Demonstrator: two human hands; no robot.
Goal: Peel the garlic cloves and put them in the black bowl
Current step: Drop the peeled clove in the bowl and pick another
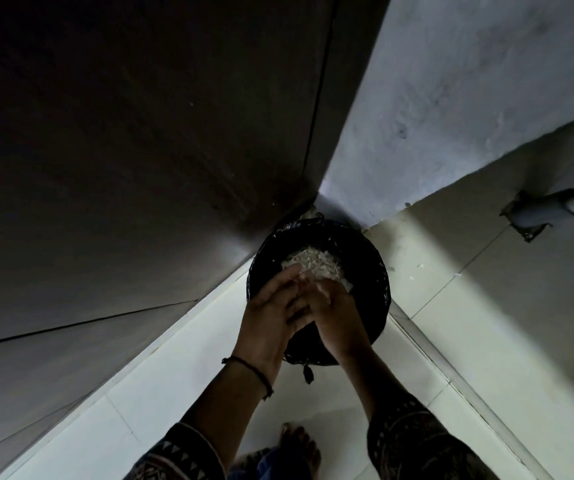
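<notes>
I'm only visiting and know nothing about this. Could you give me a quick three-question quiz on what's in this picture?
1. Where does the black bin stand? A) in a floor corner B) on a table C) in a sink
2. True or false: the left hand and the right hand are held over the pale scraps in the bin.
3. Fill in: a dark thread circles the ___ wrist.
Key: 1 A; 2 true; 3 left.
</notes>
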